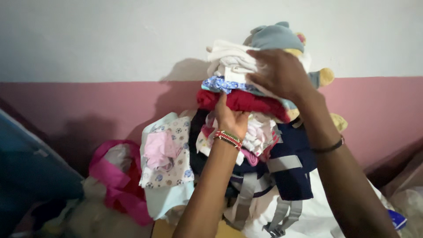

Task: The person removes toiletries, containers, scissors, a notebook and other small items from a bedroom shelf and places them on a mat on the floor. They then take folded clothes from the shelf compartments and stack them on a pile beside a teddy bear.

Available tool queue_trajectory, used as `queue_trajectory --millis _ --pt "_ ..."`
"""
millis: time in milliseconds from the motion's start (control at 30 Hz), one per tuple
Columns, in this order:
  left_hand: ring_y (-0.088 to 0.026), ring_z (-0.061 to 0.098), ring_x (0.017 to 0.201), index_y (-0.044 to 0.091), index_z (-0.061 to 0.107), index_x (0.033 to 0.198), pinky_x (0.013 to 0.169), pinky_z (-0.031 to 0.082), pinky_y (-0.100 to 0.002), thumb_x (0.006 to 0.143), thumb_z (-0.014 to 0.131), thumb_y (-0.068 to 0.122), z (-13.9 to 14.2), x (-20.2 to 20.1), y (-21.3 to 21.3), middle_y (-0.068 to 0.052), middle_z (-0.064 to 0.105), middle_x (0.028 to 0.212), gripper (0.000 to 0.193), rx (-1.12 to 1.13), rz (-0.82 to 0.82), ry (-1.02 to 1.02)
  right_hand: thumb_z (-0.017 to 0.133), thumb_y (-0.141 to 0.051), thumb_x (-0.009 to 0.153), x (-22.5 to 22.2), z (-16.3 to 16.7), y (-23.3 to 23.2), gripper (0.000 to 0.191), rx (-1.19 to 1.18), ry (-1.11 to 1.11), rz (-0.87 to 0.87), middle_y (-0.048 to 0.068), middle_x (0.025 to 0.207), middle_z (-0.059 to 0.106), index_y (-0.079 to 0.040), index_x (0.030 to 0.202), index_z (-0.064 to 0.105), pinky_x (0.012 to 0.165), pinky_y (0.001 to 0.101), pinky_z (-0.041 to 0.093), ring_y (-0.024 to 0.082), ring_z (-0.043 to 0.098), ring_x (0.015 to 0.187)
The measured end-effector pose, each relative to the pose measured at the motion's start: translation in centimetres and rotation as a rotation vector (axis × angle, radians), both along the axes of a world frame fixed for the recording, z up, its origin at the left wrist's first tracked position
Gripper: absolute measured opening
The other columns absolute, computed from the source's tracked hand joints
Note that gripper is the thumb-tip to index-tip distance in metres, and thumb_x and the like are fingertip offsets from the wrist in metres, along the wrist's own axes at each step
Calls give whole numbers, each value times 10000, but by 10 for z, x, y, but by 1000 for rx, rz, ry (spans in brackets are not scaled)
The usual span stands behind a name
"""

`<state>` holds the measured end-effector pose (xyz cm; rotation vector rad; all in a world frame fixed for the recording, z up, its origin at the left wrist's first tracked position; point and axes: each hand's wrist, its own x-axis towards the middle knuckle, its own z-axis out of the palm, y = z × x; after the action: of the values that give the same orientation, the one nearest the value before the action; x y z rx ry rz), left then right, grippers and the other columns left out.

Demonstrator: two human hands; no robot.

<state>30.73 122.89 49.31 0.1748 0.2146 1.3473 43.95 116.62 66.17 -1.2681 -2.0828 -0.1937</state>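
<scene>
A small stack of folded clothes (240,92) is held up against the wall: white pieces on top, a blue patterned piece, then a red one. My left hand (229,117) grips the stack from below, with a beaded bracelet on its wrist. My right hand (280,72) presses flat on top of the white pieces, a dark band on its wrist. Behind the stack sits a plush toy (275,37) with a grey-blue cap and yellow paws.
Under the stack lies a heap of laundry: a navy carrier with grey straps (286,169), a white cloth printed with small balls (169,165) and a pink garment (161,147). A pink and white bundle (116,185) lies left. A dark blue object (26,172) fills the far left.
</scene>
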Motion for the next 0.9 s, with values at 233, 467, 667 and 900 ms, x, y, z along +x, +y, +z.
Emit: queue_trajectory --millis 233,467,667,900 --pt "-253 635 1131 84 629 1269 1081 456 -470 980 560 475 24 -17 -5 -103 678 1247 491 -93 -38 119 840 -335 845 -1 -21 -2 630 326 -44 139 162 1290 707 -71 1387 657 978 479 507 404 632 1174" --pt "-240 633 1123 58 620 1275 1037 474 -441 998 522 459 31 -24 -42 -107 667 1272 497 -8 24 112 864 -312 852 -12 1 -28 629 351 -74 111 117 1315 713 -116 1412 653 1014 469 505 333 641 1204" --pt "-153 529 982 161 598 1353 966 412 -401 988 568 482 29 -31 -73 -10 628 1200 486 -85 135 234 863 -346 861 -18 -1 -43 648 392 -133 140 134 1294 710 -104 1421 645 1022 480 490 351 632 1248" --pt "-264 706 972 -47 661 1240 849 590 -445 947 678 458 29 -44 -76 -185 701 1119 584 -12 354 1012 853 -333 834 -9 -17 -38 645 162 74 138 160 1288 703 -99 1397 641 942 438 541 346 678 1070"
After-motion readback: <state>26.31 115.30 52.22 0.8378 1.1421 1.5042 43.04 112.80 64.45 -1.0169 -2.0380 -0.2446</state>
